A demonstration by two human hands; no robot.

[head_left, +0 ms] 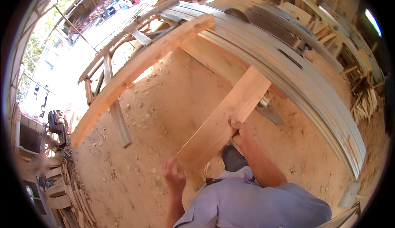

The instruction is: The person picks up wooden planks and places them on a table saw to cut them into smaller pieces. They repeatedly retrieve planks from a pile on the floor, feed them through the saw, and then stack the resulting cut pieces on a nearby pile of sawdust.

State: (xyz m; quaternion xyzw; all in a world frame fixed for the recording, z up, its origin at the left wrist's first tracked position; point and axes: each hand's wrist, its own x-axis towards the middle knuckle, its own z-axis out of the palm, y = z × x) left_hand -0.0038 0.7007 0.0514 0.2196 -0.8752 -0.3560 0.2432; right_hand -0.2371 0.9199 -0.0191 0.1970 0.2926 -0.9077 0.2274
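A flat, pale wooden board (224, 119) slants in front of my body, its far end close to the long metal-topped saw table (263, 34). My right hand (242, 132) is closed on the board's right edge, thumb on the upper face and the other fingers mostly hidden beneath. Beside the board's near left corner is my left hand (175, 175), its fingers apart and slightly blurred. It seems to hold nothing, though whether a fingertip touches the corner is hard to see.
A long thick plank (140, 71) lies across a wooden frame (109, 69) on the left. The round saw blade (236, 15) rises from the table's far part. Wood offcuts (364, 104) are heaped at right; more timber (72, 195) is stacked at lower left.
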